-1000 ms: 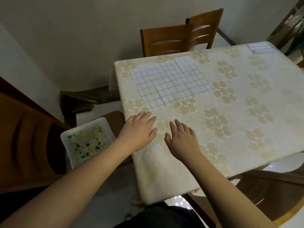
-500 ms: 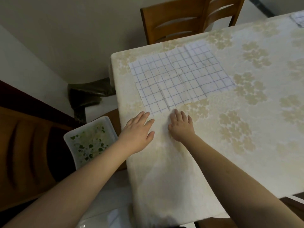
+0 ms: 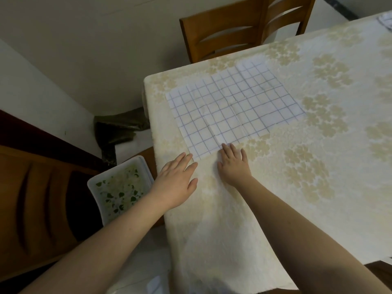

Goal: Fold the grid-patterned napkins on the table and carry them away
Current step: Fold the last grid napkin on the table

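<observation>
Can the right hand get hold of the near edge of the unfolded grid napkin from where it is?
Probably yes. The right hand lies flat on the tablecloth, its fingertips at the near edge of the grid napkin. Nothing lies between them, and the left hand sits off to the side.

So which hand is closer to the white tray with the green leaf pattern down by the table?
Left. The left hand is at the table's near left edge, just right of the tray; the right hand lies farther right, fingertips at the napkin.
</observation>
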A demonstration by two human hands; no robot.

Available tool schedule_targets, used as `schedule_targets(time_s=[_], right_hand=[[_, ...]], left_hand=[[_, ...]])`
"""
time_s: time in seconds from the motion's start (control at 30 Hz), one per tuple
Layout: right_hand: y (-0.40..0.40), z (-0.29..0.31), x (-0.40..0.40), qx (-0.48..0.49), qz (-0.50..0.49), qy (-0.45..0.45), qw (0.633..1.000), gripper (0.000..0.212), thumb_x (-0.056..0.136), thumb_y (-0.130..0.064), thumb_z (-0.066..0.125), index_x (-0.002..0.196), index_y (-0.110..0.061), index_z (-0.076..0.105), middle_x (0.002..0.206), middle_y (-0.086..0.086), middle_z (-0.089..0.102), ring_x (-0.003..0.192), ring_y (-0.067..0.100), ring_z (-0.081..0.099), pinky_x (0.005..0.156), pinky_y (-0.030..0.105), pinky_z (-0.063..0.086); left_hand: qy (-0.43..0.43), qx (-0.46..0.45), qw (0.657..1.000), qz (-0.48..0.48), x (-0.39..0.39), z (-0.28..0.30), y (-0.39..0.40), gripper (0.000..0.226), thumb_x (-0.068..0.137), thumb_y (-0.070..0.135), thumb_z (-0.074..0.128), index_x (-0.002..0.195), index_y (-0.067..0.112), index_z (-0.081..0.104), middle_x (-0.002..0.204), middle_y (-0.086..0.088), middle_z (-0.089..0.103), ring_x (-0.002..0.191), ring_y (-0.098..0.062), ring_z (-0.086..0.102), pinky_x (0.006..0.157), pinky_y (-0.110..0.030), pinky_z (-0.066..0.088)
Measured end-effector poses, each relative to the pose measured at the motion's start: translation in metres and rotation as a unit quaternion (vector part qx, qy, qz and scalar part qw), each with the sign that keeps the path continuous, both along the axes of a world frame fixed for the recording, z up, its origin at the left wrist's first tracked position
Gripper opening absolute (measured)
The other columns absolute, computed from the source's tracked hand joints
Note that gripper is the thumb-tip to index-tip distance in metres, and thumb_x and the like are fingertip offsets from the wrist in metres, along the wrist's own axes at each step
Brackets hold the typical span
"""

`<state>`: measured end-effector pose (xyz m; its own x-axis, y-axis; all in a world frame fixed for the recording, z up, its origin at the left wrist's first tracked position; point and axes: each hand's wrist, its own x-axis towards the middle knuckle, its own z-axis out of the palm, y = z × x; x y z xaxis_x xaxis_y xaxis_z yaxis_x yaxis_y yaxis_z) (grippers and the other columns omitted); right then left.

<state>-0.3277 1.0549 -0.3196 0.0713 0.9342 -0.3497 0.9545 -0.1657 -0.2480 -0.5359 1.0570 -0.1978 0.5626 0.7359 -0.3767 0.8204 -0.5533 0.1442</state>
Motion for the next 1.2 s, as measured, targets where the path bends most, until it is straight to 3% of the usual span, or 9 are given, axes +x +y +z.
schedule_targets(time_s=[0.13, 0.23, 0.37, 0.5, 0.7, 0.83, 0.93, 1.07, 1.2], right_hand=[[-0.048, 0.002, 0.005, 0.014, 0.000, 0.008, 1.000, 0.058, 0.103, -0.039, 0.022, 0.155, -0.015, 0.015, 0.164, -0.003, 0.004, 0.151, 0.018, -0.004, 0.119, 0.044, -0.004], [-0.093, 0.005, 0.005, 0.019, 0.006, -0.001, 1.000, 0.065, 0.097, -0.045, 0.009, 0.153, -0.015, 0.023, 0.164, -0.003, 0.011, 0.151, 0.020, 0.004, 0.120, 0.045, 0.002], [-0.157, -0.001, -0.001, 0.025, -0.010, -0.020, 0.999, 0.060, 0.100, -0.044, 0.019, 0.143, -0.013, 0.046, 0.158, 0.000, 0.032, 0.146, 0.025, 0.027, 0.116, 0.053, 0.026], [-0.216, 0.003, -0.015, 0.018, -0.047, -0.047, 0.998, 0.060, 0.100, -0.046, 0.021, 0.142, -0.013, 0.048, 0.157, -0.001, 0.033, 0.144, 0.025, 0.030, 0.114, 0.049, 0.026], [-0.283, 0.017, -0.034, -0.026, -0.086, -0.071, 0.993, 0.075, 0.092, -0.052, 0.001, 0.153, -0.017, 0.028, 0.163, -0.006, 0.012, 0.150, 0.019, 0.006, 0.120, 0.045, 0.006], [-0.310, 0.025, -0.043, -0.061, -0.136, -0.095, 0.984, 0.055, 0.104, -0.042, 0.020, 0.155, -0.020, 0.019, 0.164, -0.002, 0.004, 0.151, 0.022, -0.002, 0.120, 0.046, 0.004], [-0.307, 0.034, -0.060, -0.057, -0.197, -0.102, 0.973, 0.050, 0.104, -0.035, 0.029, 0.150, -0.016, 0.029, 0.164, 0.006, 0.009, 0.150, 0.026, 0.002, 0.120, 0.046, 0.005], [-0.280, 0.042, -0.093, 0.004, -0.258, -0.084, 0.962, 0.050, 0.101, -0.035, 0.036, 0.144, -0.011, 0.039, 0.156, 0.011, 0.030, 0.147, 0.027, 0.017, 0.120, 0.043, 0.011], [-0.252, 0.033, -0.132, 0.020, -0.207, -0.049, 0.977, 0.057, 0.100, -0.040, 0.036, 0.151, -0.013, 0.028, 0.158, 0.008, 0.027, 0.148, 0.025, 0.017, 0.121, 0.042, 0.009]], left_hand=[[-0.007, -0.008, 0.999, -0.031, -0.001, -0.002, -0.016, 0.055, 0.104, 0.042, 0.026, 0.155, 0.024, 0.016, 0.164, 0.002, 0.000, 0.150, -0.014, -0.007, 0.119, -0.034, 0.001], [-0.003, -0.024, 0.998, -0.063, -0.005, -0.009, -0.033, 0.056, 0.104, 0.041, 0.026, 0.155, 0.023, 0.016, 0.164, 0.002, 0.001, 0.150, -0.014, -0.006, 0.119, -0.034, 0.003], [-0.002, -0.046, 0.993, -0.113, -0.013, -0.024, -0.057, 0.056, 0.104, 0.040, 0.026, 0.155, 0.023, 0.016, 0.164, 0.002, 0.000, 0.150, -0.014, -0.006, 0.119, -0.034, 0.003], [-0.004, -0.067, 0.983, -0.173, -0.030, -0.034, -0.081, 0.056, 0.104, 0.039, 0.027, 0.155, 0.022, 0.016, 0.164, 0.003, 0.001, 0.150, -0.014, -0.005, 0.120, -0.036, 0.004], [-0.013, -0.075, 0.965, -0.250, -0.060, -0.043, -0.106, 0.056, 0.103, 0.039, 0.030, 0.155, 0.021, 0.019, 0.164, 0.001, 0.004, 0.150, -0.015, -0.002, 0.119, -0.037, 0.006], [-0.015, -0.073, 0.953, -0.292, -0.068, -0.048, -0.108, 0.056, 0.103, 0.038, 0.030, 0.155, 0.021, 0.019, 0.164, 0.001, 0.005, 0.150, -0.016, 0.000, 0.120, -0.036, 0.005], [-0.002, -0.066, 0.948, -0.313, -0.068, -0.058, -0.100, 0.056, 0.103, 0.037, 0.030, 0.155, 0.021, 0.018, 0.164, 0.000, 0.007, 0.150, -0.017, 0.002, 0.121, -0.037, 0.007], [0.019, -0.029, 0.948, -0.316, -0.063, -0.071, -0.077, 0.058, 0.103, 0.035, 0.032, 0.155, 0.019, 0.015, 0.164, -0.003, 0.010, 0.150, -0.020, 0.008, 0.120, -0.038, 0.010], [0.071, 0.063, 0.938, -0.333, -0.058, -0.086, -0.053, 0.059, 0.104, 0.029, 0.030, 0.156, 0.015, 0.006, 0.164, -0.007, 0.003, 0.150, -0.022, 0.003, 0.120, -0.042, 0.000]])
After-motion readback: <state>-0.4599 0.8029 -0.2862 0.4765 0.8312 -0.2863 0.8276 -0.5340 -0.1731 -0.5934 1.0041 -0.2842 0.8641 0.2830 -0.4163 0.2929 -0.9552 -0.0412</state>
